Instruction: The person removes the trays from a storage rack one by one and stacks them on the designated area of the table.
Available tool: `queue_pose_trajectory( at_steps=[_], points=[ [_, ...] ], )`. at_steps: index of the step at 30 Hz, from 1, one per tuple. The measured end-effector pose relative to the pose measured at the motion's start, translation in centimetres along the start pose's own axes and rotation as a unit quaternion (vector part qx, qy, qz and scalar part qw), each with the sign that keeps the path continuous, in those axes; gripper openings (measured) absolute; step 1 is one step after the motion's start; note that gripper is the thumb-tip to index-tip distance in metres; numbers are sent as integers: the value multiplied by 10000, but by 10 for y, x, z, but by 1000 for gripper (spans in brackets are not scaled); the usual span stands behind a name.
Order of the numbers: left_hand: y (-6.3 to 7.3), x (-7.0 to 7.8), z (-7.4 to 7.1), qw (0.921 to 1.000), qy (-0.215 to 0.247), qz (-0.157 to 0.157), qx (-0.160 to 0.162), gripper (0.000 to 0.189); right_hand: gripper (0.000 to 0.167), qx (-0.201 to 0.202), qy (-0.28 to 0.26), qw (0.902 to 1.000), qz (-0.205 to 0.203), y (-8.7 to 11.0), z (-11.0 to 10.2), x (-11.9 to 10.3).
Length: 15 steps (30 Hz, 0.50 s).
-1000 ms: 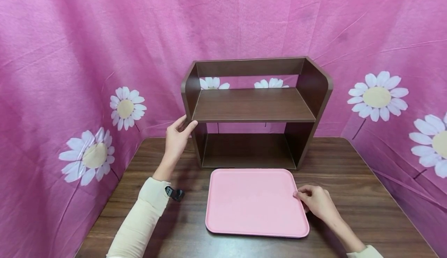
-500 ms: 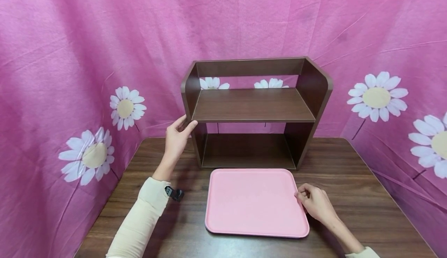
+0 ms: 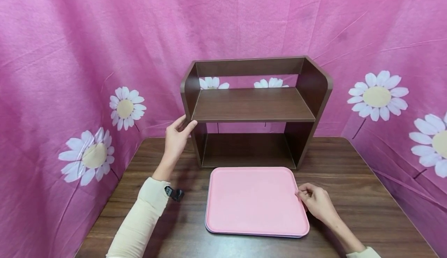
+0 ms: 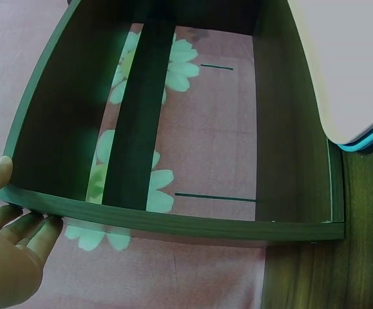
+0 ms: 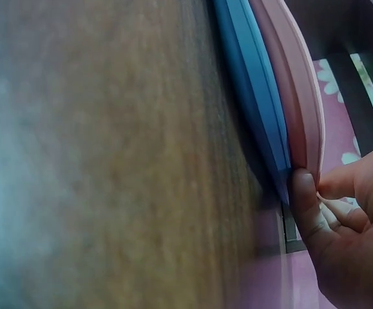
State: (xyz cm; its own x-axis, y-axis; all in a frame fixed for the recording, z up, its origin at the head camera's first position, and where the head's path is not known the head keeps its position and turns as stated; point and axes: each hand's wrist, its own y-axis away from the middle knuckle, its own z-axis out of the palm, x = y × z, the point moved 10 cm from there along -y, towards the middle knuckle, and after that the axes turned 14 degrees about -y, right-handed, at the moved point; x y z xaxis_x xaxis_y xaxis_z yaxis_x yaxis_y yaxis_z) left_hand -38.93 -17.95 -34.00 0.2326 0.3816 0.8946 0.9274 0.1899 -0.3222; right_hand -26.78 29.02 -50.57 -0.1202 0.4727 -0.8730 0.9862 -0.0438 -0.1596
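A dark brown two-tier wooden shelf [image 3: 253, 104] stands at the back of the table. My left hand [image 3: 174, 141] grips its left side panel at the height of the middle board, thumb on the front edge and fingers behind. In front of the shelf lies a pink rectangular tray [image 3: 256, 201] with a raised rim, stacked over a blue tray [image 5: 254, 77]. My right hand [image 3: 317, 201] pinches the pink tray's right rim between thumb and fingers. The pink tray covers most of the blue one, whose edge shows beneath in the right wrist view.
The trays' far edge is close to the shelf's bottom board [image 3: 248, 149]. A pink curtain [image 3: 237, 17] with white flowers hangs around the back and sides of the wooden table [image 3: 349, 172]. A black strap device [image 3: 174, 193] is on the left wrist.
The pink tray has lifted and shifted slightly toward the shelf, so more of the blue edge shows along its near and left sides. The left hand stays in place.
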Motion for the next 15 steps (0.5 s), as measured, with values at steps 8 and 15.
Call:
queue_pose_trajectory(
  at_steps=[8,15],
  points=[
    [-1,-1,-1,10000,61,-10,-12,51,8,-352,224,9990,152,-3,6,-4],
    [0,-1,1,10000,23,-34,-70,51,12,-663,-128,9957,631,-4,12,0]
  ],
)
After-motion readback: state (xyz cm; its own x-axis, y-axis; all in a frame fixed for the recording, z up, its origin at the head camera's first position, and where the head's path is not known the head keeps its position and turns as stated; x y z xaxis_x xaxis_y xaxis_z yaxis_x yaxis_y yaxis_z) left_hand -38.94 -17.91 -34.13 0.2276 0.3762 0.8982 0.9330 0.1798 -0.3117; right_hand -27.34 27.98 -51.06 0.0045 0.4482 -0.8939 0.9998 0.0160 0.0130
